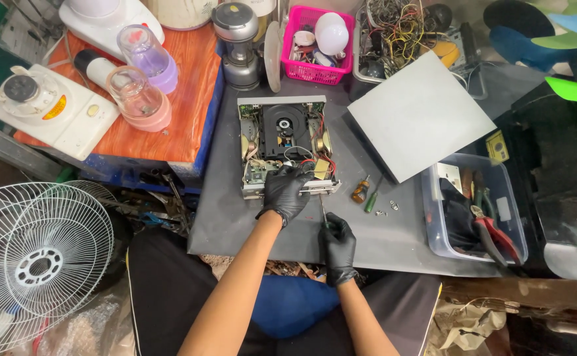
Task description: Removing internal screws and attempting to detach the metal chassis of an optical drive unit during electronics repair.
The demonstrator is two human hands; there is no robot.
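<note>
An opened disc player (287, 132) with its black disc drive and wiring exposed lies on a dark grey mat (249, 224). My left hand (284, 191), in a black glove, rests on the player's front edge, fingers curled over the circuit board. My right hand (338, 244), also gloved, grips a screwdriver (323, 209) whose shaft points up at the player's front right corner. The player's grey metal cover (420, 113) lies to the right of it.
Two more screwdrivers (366, 192) and loose screws (387, 209) lie right of the player. A clear tub of pliers (473, 207) stands further right. Blender parts (137, 86) sit on an orange board, a pink basket (318, 43) at the back, a fan grille (38, 257) at left.
</note>
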